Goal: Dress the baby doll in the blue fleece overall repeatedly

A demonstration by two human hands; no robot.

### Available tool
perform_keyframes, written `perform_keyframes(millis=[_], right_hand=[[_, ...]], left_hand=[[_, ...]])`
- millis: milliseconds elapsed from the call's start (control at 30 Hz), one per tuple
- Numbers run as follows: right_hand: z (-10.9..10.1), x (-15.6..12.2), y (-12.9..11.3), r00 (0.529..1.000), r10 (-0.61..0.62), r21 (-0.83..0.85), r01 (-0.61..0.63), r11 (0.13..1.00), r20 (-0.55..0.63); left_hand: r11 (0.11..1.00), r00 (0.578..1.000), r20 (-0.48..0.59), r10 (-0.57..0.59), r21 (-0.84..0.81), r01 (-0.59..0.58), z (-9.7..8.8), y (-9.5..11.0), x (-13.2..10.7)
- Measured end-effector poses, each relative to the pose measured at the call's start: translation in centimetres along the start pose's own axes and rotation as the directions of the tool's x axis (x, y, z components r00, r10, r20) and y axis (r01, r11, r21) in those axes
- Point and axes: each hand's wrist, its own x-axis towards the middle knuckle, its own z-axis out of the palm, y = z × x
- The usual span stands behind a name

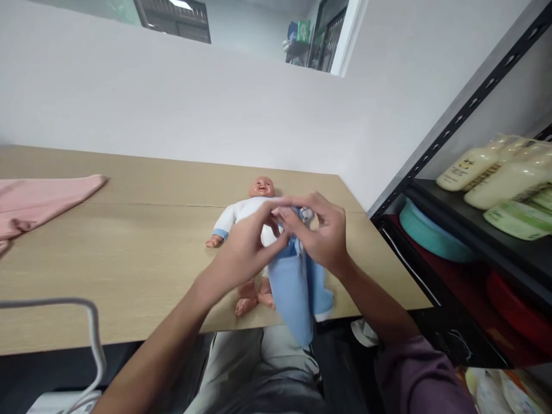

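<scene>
A baby doll [262, 187] lies on its back on the wooden table, head toward the wall, in a white top [244, 210] with light blue cuffs. Its bare feet are near the table's front edge. Over the doll's side, a light blue baby garment [291, 290] hangs from my hands, with leg-like parts drooping past the edge. My left hand [245, 244] is closed, thumb and fingers pinching the garment's upper part. Close against it, my right hand [323, 233] also pinches the fabric there. The fingertips overlap, so the exact grip is partly hidden.
A pink cloth [47, 201] lies at the table's left. At the right stands a black shelf [457, 210] with bottles [500, 172] and a teal basin [431, 236]. A grey cable or tube [92, 322] curves up at the lower left. A white wall [207, 109] rises behind the table.
</scene>
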Motion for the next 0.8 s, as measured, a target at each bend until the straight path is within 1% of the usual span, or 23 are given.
perform_keyframes(millis=[67,100,167,267,333,433,467,500,533,567,600,633,667,700,733,767,800], right_hand=[[0.6,1.8,1.8,0.998,0.05,0.128,-0.055,0.99,0.038],[0.9,2.6,2.5,0.997,0.061,0.163,-0.068,0.984,0.047],[1.7,3.9,3.7,0.995,0.079,0.171,-0.089,0.981,0.065],[2.8,5.3,4.8,0.992,0.107,0.145,-0.117,0.983,0.07],[3.3,5.8,5.6,0.993,0.117,0.149,-0.12,0.982,0.026],[3.4,5.8,7.7,0.992,0.117,0.189,-0.105,0.976,-0.056],[3.3,5.7,8.6,0.992,0.116,0.219,-0.103,0.97,-0.047],[3.1,5.5,9.6,0.993,0.114,0.26,-0.111,0.959,0.002],[2.9,5.4,10.6,0.99,0.108,0.313,-0.13,0.941,0.085],[2.8,5.2,11.6,0.974,0.096,0.368,-0.167,0.915,0.203],[2.7,5.1,12.5,0.936,0.074,0.41,-0.22,0.885,0.344],[2.7,5.0,13.4,0.875,0.046,0.429,-0.281,0.858,0.481],[2.7,4.9,14.1,0.803,0.019,0.424,-0.335,0.841,0.596],[2.7,4.8,14.7,0.731,-0.001,0.403,-0.375,0.835,0.682],[2.8,4.7,15.3,0.668,-0.013,0.376,-0.402,0.835,0.744],[2.8,4.5,15.6,0.617,-0.024,0.352,-0.416,0.839,0.787],[2.8,4.4,15.9,0.584,-0.033,0.337,-0.421,0.842,0.811]], left_hand=[[0.996,0.998,-0.066,0.025,-0.085,-0.03,-1.0,-1.3,2.8],[0.992,0.994,-0.103,0.041,-0.113,-0.052,-1.4,-1.9,3.9],[0.988,0.991,-0.121,0.059,-0.137,-0.075,-2.3,-3.1,6.0],[0.981,0.999,-0.002,0.044,-0.187,-0.043,-3.3,-4.7,8.2],[0.958,0.998,0.051,0.031,-0.286,-0.015,-3.7,-5.6,9.2],[0.883,0.999,0.031,0.007,-0.47,0.009,-4.1,-6.7,10.1],[0.862,1.0,0.021,-0.004,-0.507,0.014,-4.2,-6.9,10.2],[0.849,1.0,0.013,-0.009,-0.528,0.014,-4.3,-7.0,10.2],[0.842,1.0,0.009,-0.007,-0.539,0.011,-4.4,-7.0,10.2],[0.838,1.0,0.013,0.0,-0.546,0.007,-4.5,-7.0,10.1],[0.832,1.0,0.028,0.009,-0.554,0.008,-4.7,-7.0,10.0],[0.825,0.999,0.048,0.016,-0.566,0.014,-4.8,-6.9,9.8],[0.816,0.998,0.068,0.017,-0.578,0.026,-4.9,-6.8,9.7],[0.808,0.996,0.087,0.013,-0.588,0.041,-5.1,-6.8,9.5],[0.803,0.995,0.1,0.003,-0.594,0.057,-5.3,-6.8,9.4],[0.801,0.994,0.109,-0.012,-0.594,0.075,-5.6,-6.9,9.3],[0.801,0.993,0.115,-0.031,-0.591,0.093,-5.9,-6.9,9.3]])
